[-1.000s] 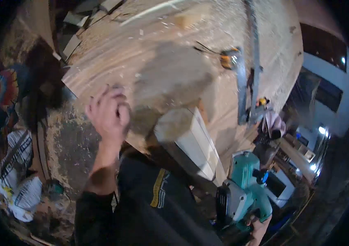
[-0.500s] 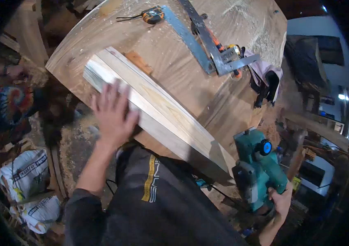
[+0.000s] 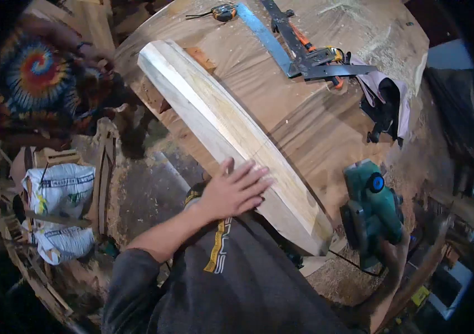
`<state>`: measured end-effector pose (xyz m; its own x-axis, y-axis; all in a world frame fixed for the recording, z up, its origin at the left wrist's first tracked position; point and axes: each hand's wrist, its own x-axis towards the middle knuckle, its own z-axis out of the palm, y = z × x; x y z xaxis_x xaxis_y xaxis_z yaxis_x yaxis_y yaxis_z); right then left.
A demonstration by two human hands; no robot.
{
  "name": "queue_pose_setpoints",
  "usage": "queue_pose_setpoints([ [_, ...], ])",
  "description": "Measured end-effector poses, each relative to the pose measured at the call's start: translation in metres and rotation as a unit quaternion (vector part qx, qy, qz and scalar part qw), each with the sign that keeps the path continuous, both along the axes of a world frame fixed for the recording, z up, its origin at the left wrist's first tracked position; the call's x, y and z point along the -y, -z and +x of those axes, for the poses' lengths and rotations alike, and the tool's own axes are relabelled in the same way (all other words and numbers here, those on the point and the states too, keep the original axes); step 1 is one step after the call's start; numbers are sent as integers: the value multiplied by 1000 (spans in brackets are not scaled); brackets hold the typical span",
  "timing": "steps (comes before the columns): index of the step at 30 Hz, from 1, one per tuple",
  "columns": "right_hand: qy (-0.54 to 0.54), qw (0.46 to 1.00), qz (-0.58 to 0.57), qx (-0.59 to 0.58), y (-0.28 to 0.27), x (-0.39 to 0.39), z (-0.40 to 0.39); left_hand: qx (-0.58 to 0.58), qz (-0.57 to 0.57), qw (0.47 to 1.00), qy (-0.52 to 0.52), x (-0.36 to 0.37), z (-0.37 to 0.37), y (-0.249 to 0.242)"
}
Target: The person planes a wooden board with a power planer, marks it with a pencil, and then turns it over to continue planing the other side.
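A long pale wooden beam with bevelled faces lies diagonally along the near edge of the wooden tabletop. Flat on the beam's lower half rests my left hand, its fingers spread. At the right, beside the beam's near end, my right hand is wrapped round the rear handle of a green power planer with a blue-centred knob. The planer is apart from the beam.
Farther back are a tape measure, metal squares, an orange-handled tool and a pink cloth. A person in a tie-dye shirt is at the left, above white sacks. Shavings are scattered about.
My left hand has slid down the beam toward its near end. The view has shifted, and the person at the left shows more fully. The planer remains in my right hand.
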<state>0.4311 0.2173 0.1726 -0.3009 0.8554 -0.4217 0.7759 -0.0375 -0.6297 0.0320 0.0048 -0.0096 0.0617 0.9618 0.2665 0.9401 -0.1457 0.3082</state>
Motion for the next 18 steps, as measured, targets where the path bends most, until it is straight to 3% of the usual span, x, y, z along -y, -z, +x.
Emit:
queue_pose_setpoints([
  [7, -157, 986, 58, 2, 25, -33, -24, -6, -34, 983, -181, 0, -37, -5],
  [10, -164, 985, 49, 11, 42, -43, -31, 31, -49, 977, -207, 0, -15, -8],
  [14, -106, 993, 12, -53, 84, -57, -23, 48, -43, 992, -112, 11, 27, -6],
  [18, -92, 994, -16, -48, 96, -63, -33, 36, -1, 995, -93, 14, 36, -6],
])
